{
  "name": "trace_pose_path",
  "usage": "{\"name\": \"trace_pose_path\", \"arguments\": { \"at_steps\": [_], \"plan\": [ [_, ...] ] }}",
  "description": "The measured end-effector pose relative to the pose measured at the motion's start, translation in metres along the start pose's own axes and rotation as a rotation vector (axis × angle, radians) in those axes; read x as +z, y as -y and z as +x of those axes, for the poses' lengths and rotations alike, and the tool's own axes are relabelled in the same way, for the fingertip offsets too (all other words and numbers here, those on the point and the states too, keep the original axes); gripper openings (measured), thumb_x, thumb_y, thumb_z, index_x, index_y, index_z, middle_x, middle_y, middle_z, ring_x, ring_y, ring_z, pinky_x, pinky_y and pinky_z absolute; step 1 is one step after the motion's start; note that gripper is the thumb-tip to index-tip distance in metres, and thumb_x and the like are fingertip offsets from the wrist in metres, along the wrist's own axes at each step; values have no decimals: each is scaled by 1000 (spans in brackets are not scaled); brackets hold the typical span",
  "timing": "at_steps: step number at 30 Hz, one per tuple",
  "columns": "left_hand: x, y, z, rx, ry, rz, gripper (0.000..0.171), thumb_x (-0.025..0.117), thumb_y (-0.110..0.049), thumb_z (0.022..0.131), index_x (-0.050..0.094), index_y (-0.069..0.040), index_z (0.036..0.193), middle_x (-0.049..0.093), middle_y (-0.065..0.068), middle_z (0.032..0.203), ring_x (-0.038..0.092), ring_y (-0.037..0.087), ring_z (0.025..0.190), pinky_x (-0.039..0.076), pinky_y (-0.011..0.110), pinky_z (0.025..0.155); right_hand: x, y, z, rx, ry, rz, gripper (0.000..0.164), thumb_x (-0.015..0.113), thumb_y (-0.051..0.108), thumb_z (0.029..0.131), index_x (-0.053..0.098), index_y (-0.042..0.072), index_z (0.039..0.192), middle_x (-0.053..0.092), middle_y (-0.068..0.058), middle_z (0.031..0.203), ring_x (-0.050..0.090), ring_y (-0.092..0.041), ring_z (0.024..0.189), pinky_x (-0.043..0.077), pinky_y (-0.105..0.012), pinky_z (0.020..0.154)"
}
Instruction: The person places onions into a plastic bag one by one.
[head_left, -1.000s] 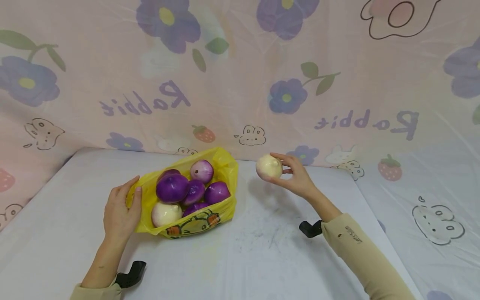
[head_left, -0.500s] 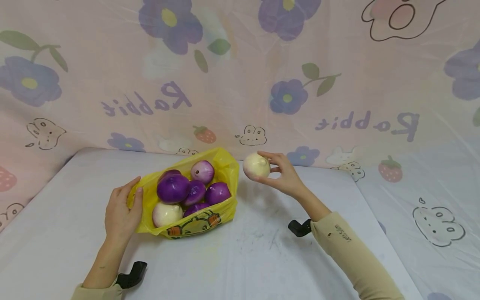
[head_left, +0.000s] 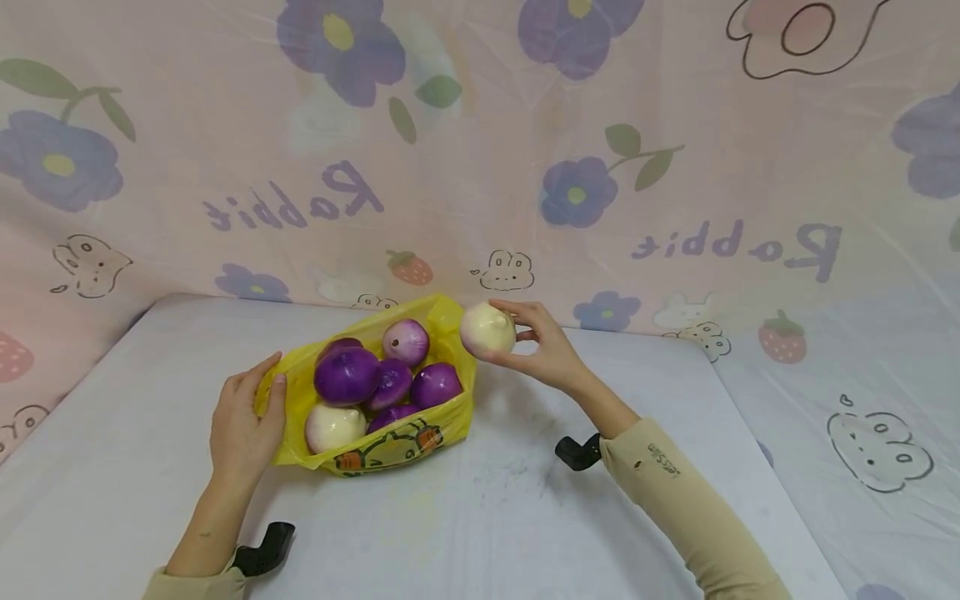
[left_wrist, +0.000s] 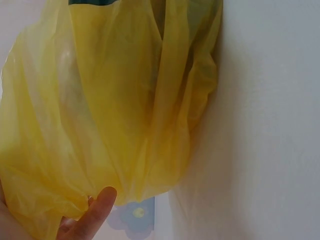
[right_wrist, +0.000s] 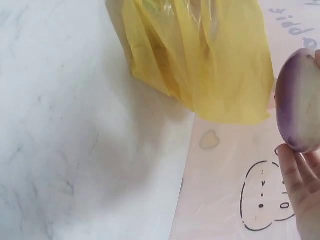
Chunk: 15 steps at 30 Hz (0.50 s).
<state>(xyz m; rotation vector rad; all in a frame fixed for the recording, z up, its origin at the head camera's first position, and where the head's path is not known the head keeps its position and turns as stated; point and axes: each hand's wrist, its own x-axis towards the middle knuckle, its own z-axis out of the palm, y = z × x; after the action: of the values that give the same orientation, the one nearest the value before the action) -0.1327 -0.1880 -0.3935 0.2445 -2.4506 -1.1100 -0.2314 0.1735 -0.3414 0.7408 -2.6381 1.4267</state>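
My right hand (head_left: pixel 547 354) holds a pale onion (head_left: pixel 486 331) between thumb and fingers, raised at the right rim of a yellow plastic bag (head_left: pixel 459 421). The right wrist view shows this onion (right_wrist: pixel 296 102) with a purple side, close to the bag (right_wrist: pixel 230 65). Several onions lie inside the open-mouthed bag: mostly purple ones, such as a dark purple onion (head_left: pixel 347 377), and a whitish onion (head_left: pixel 335 427) at the front left. My left hand (head_left: pixel 243 425) grips the bag's left edge; in the left wrist view its thumb (left_wrist: pixel 97 212) is against the plastic.
The bag stands on a white table (head_left: pixel 480 533) with faint dark marks to its right. Behind the table hangs a pink patterned cloth (head_left: pixel 465 183) with flowers and rabbits. A black wrist fitting (head_left: pixel 264 550) sticks out from the left sleeve, another black fitting (head_left: pixel 577 452) from the right.
My right hand has carried the pale onion leftward, from well right of the bag to its right rim. The left hand and the bag have stayed put.
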Motion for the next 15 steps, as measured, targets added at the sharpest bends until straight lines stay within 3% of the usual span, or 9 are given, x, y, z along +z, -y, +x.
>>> {"name": "trace_pose_path", "arguments": {
  "at_steps": [15],
  "plan": [
    [0, -1, -1, 10, -3, -2, 38, 46, -19, 100, 54, -6, 134, 50, 30, 124, 49, 49, 109, 39, 63, 85, 29, 14, 15, -87, 58, -5, 69, 81, 27, 76, 51, 27, 138, 48, -1, 132, 46, -17, 117, 50, -37, 92]
  ]
}}
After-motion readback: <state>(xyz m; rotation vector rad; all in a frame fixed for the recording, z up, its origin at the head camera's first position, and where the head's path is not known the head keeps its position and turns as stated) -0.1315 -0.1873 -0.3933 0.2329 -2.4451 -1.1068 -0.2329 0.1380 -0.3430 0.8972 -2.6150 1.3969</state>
